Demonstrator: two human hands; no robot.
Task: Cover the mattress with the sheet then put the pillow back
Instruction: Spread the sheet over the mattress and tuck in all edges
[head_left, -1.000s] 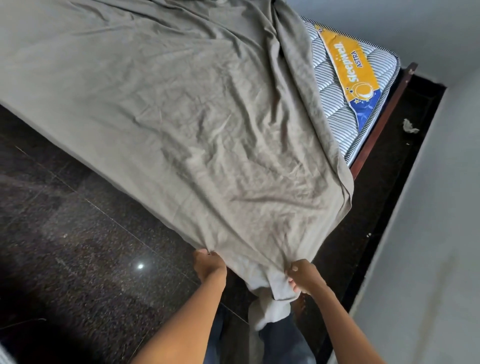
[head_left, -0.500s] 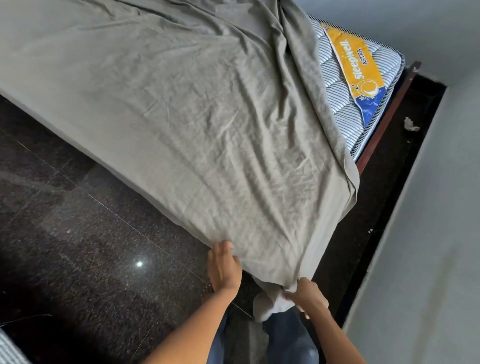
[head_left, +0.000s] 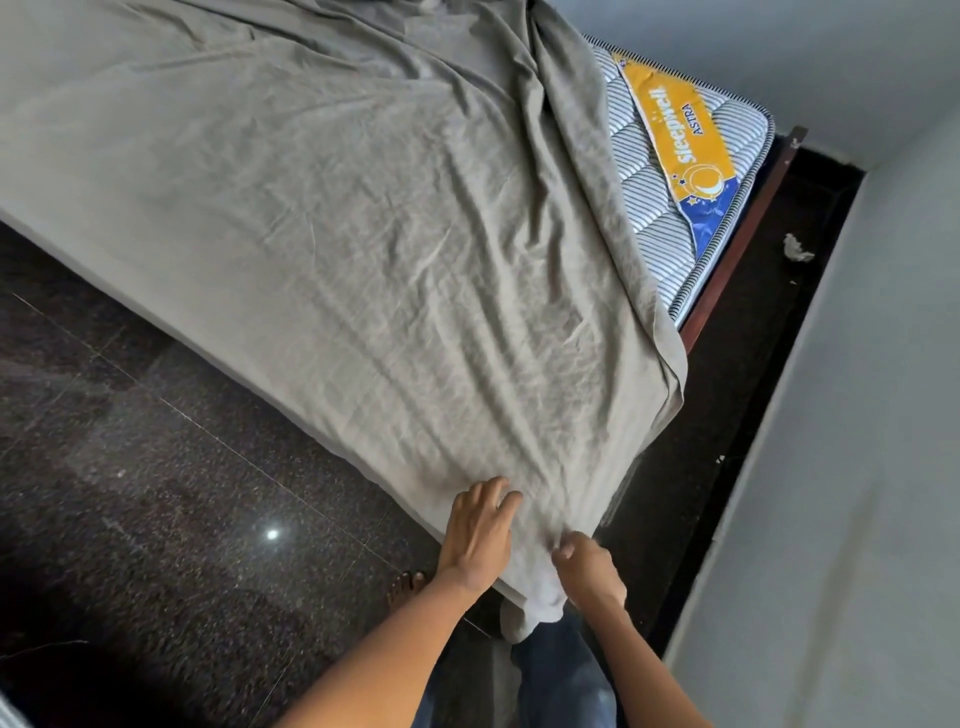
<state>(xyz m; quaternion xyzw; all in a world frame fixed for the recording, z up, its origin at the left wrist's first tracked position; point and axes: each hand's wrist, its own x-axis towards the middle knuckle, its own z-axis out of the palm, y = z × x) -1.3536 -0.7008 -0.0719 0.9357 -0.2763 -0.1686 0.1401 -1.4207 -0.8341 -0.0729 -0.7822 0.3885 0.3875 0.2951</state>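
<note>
A wrinkled grey sheet (head_left: 332, 218) lies over most of the mattress (head_left: 644, 218), whose blue-and-white striped far right corner with an orange label stays bare. At the near corner my left hand (head_left: 475, 530) rests flat on the sheet with its fingers spread. Beside it, my right hand (head_left: 589, 564) grips the bunched corner of the sheet, which hangs down past the mattress edge. No pillow is in view.
The brown wooden bed frame (head_left: 727, 270) runs along the mattress's right side. A narrow dark floor strip separates it from the grey wall (head_left: 857, 415); a crumpled white scrap (head_left: 797, 248) lies there. Dark polished floor (head_left: 156, 493) spreads on the left; my bare foot (head_left: 405, 587) stands by the corner.
My left hand has let go of the sheet's edge and moved up onto the sheet, now lying flat. My right hand has kept hold of the corner and drawn it lower over the mattress corner.
</note>
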